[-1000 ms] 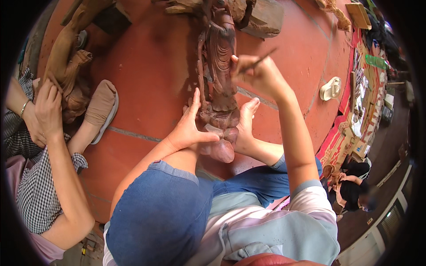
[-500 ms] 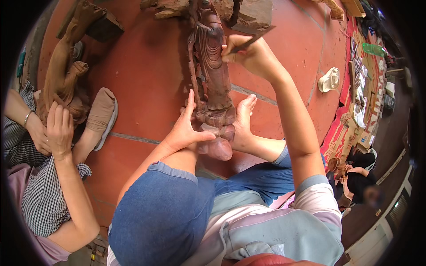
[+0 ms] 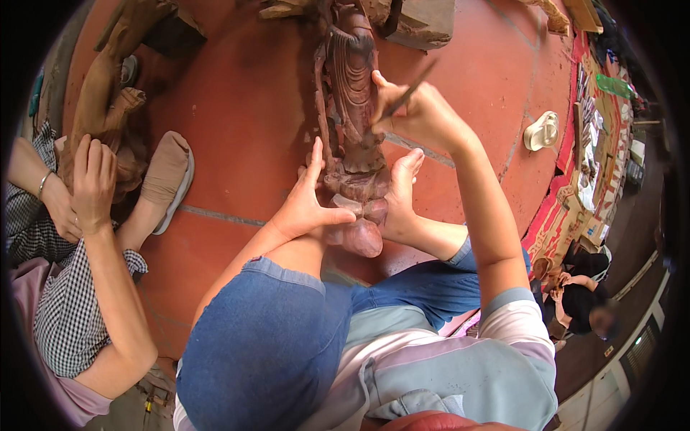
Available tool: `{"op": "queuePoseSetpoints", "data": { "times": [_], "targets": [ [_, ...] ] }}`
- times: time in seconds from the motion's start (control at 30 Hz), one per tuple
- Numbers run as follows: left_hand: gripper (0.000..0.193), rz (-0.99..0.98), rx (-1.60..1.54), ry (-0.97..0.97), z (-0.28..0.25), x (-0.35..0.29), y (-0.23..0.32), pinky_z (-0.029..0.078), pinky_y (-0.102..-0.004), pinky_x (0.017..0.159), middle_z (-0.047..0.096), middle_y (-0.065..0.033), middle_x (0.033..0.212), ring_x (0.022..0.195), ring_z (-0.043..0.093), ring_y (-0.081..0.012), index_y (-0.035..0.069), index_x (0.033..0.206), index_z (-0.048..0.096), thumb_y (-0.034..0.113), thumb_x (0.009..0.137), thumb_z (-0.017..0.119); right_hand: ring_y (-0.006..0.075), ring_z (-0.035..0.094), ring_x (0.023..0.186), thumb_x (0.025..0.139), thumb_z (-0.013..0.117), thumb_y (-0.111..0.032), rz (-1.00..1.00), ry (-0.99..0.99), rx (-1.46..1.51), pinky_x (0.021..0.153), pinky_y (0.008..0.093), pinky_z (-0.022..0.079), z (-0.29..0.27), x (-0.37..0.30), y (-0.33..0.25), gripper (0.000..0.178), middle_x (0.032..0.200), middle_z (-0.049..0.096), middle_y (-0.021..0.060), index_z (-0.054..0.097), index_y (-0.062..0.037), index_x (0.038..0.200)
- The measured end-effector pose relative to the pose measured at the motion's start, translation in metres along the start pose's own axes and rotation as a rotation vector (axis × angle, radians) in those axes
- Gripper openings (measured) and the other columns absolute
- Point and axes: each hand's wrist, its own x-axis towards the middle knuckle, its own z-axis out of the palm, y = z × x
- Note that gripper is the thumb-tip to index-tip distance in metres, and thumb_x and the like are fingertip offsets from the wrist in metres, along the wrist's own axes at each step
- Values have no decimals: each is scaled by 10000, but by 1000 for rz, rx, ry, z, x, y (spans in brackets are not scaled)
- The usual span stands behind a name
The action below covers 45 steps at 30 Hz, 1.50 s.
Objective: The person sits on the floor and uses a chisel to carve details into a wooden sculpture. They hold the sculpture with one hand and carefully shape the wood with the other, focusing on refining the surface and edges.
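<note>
A dark reddish-brown carved wooden statue (image 3: 352, 90) of a robed figure extends away from me, its base between my bare feet. My left hand (image 3: 305, 205) braces the base, thumb laid across its near part and index finger stretched along its left side; the other fingers are mostly hidden. A thin dark stick-like tool (image 3: 413, 91) is pinched in my right hand (image 3: 428, 118), its lower end at the statue's lower right side. Whether that end is a brush or a blade, I cannot make out. The right thumb points up beside the robe folds.
On the left another person's hands (image 3: 93, 187) rest by a lighter wood carving (image 3: 108, 129). Rough wood blocks (image 3: 424, 25) lie beyond the statue. A pale sandal (image 3: 541, 131) sits on the red tiles, near a patterned mat (image 3: 550, 237) with tools. Another person (image 3: 582, 302) sits far right.
My right hand and the tool have moved down along the statue, from its middle toward its lower part. The left hand keeps its hold on the base. The whole view has shifted slightly.
</note>
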Motion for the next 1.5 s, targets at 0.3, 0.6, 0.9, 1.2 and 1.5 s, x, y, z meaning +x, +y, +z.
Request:
{"op": "queuePoseSetpoints", "data": {
  "times": [0.3, 0.6, 0.9, 1.2, 1.5],
  "targets": [
    [1474, 17, -47, -4, 1, 1, -2, 280, -469, 1156, 283, -323, 1501, 1432, 274, -394, 149, 1586, -81, 344, 556, 955, 126, 630, 759, 750, 777, -58, -67, 85, 160, 818, 347, 526, -2, 7, 12, 135, 770, 682, 45, 696, -34, 856],
    [1461, -20, -66, -5, 0, -2, 6, 234, -470, 1175, 281, -314, 1516, 1451, 239, -404, 120, 1581, -87, 328, 570, 947, 160, 666, 1070, 780, 763, -23, 49, 123, 120, 872, 367, 522, 0, 4, -11, 116, 795, 689, 64, 654, -10, 819],
    [1453, 58, 48, -24, -2, 2, 2, 141, -490, 1198, 189, -323, 1566, 1478, 134, -439, 71, 1574, -82, 398, 581, 928, 340, 654, 685, 722, 791, -129, -24, -34, -401, 618, 415, 507, 12, 32, -34, 180, 714, 658, 134, 663, -56, 825],
    [1494, 73, 111, -5, 0, 6, -11, 123, -545, 1186, 104, -353, 1571, 1457, 69, -521, 62, 1568, -87, 502, 549, 914, 337, 647, 682, 741, 792, -142, 29, -46, -418, 621, 414, 499, 17, 38, -42, 189, 734, 667, 145, 667, -45, 845],
    [1498, 144, 162, 15, 0, 9, -14, 113, -580, 1173, 93, -374, 1554, 1428, 71, -566, 28, 1562, -70, 562, 549, 895, 351, 651, 711, 736, 772, -121, 30, -178, -460, 641, 420, 502, 17, 40, -51, 204, 735, 656, 169, 649, -34, 873]
  ]
}}
